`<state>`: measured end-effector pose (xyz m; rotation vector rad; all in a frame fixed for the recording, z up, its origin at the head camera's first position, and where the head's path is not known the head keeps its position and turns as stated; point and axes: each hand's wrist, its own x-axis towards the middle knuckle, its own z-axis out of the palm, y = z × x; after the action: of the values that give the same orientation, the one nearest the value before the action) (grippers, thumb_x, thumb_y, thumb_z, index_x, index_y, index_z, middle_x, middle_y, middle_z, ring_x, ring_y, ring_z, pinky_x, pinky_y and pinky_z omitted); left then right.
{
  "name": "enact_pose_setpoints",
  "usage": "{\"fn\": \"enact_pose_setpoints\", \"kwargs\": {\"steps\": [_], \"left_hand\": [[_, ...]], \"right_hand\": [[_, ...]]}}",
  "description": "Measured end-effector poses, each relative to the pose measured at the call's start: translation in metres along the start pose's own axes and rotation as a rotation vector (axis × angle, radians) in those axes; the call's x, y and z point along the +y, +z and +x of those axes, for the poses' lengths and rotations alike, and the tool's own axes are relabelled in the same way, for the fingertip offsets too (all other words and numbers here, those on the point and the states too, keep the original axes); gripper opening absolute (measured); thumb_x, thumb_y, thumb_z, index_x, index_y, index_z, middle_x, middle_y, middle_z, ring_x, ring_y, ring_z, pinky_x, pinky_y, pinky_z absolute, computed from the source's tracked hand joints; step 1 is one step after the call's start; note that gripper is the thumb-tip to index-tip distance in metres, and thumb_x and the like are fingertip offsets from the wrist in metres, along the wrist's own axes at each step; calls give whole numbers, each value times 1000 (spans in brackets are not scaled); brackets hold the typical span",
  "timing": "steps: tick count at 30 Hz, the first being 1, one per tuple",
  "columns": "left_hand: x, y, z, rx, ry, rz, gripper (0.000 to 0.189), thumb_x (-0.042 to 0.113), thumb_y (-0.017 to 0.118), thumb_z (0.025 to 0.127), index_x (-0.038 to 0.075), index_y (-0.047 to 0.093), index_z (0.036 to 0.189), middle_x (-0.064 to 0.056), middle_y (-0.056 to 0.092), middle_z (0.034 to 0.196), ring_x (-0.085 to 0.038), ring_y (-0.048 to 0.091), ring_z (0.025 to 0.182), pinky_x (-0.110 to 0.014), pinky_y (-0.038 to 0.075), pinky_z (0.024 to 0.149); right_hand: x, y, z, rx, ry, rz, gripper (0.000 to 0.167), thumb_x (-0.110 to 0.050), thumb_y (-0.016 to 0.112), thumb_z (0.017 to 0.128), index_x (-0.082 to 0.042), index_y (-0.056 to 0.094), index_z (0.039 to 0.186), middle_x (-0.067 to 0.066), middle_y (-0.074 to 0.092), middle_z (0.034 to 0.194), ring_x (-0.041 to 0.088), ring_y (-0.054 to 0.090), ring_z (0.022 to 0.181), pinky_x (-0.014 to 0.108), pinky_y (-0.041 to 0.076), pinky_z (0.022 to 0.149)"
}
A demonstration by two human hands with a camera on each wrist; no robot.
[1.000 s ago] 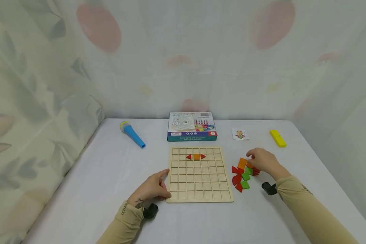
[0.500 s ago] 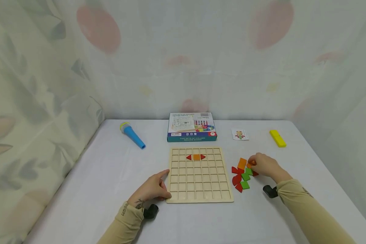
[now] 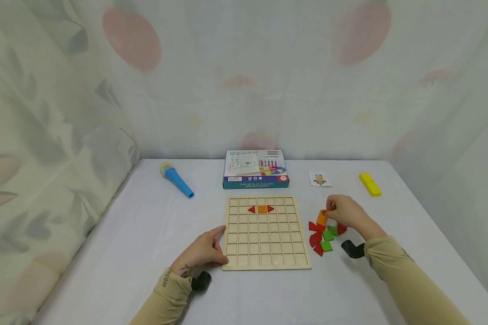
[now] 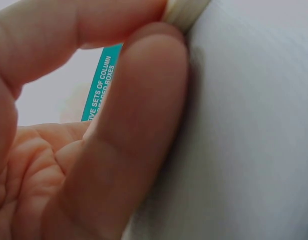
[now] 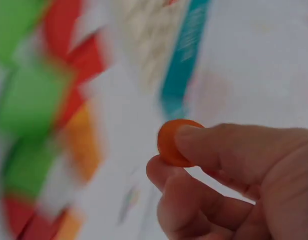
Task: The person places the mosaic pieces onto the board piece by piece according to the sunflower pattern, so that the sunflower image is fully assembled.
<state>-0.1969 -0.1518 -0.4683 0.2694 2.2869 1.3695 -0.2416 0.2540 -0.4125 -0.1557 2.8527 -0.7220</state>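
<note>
My right hand (image 3: 347, 213) is raised over the loose pieces and pinches an orange rounded piece (image 5: 169, 142) between thumb and fingertips. Under it lie red pieces (image 3: 315, 239), green pieces (image 3: 327, 246) and an orange piece (image 3: 321, 218). My left hand (image 3: 201, 249) rests beside the wooden grid board (image 3: 265, 248), thumb and index finger spread along its left edge. In the left wrist view the thumb (image 4: 143, 90) lies right at the board's edge. Near the board's top, an orange square (image 3: 262, 209) sits between two red triangles (image 3: 251, 209).
Behind the board lies a flat toy box (image 3: 256, 184). A small picture card (image 3: 320, 179) and a yellow block (image 3: 370, 184) are at the back right. A blue toy microphone (image 3: 178, 180) lies at the back left.
My right hand reached down into the pile, took hold of the orange rounded piece and lifted it, moving slightly left. The left hand and board have stayed put.
</note>
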Motion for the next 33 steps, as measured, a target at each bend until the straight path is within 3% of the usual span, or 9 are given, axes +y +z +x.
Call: {"fn": "enact_pose_setpoints", "kwargs": {"steps": [7,11,15,18,24,28,33], "left_hand": [[1,0,0,8,-16,9,99,3,79,64,4,24,146,-5,57,64,-13,54,51,-28,46,50],[1,0,1,6,-15,22,98,3,79,64,3,24,146,-5,57,64,-12,54,51,-27,46,50],[2,0,0,5,-15,22,97,3,78,64,3,24,146,-4,58,64,-12,54,51,-27,46,50],[2,0,-1,8,-19,22,98,3,78,64,3,25,146,-5,57,64,-12,54,51,-27,46,50],[0,0,1,13,-19,28,98,2,78,64,3,25,146,-5,57,64,-12,53,51,-27,46,50],[-1,0,1,11,-14,24,98,2,78,64,3,24,146,-4,57,64,-12,53,51,-27,46,49],[-3,0,1,5,-5,17,99,3,78,64,3,23,146,-5,58,64,-12,53,51,-27,46,49]], "right_hand": [[-58,5,14,72,-9,296,21,-21,66,84,-4,60,95,15,66,86,29,61,67,29,44,57],[-86,29,23,66,11,456,25,-20,67,83,-2,63,99,18,69,88,34,63,69,33,48,61],[-103,60,32,47,70,556,19,-13,68,82,0,65,95,16,68,81,26,61,59,33,51,59],[-110,81,39,52,122,555,16,-13,68,81,-1,67,91,10,66,75,17,57,53,26,48,51],[-112,107,50,84,143,562,13,-10,68,80,0,66,89,8,61,74,11,50,48,20,39,44],[-113,114,52,99,143,530,11,-12,69,81,-2,64,84,7,60,72,12,48,51,22,39,46],[-114,116,52,156,119,422,14,-15,71,80,-5,63,76,7,60,78,17,50,65,26,41,57]]}}
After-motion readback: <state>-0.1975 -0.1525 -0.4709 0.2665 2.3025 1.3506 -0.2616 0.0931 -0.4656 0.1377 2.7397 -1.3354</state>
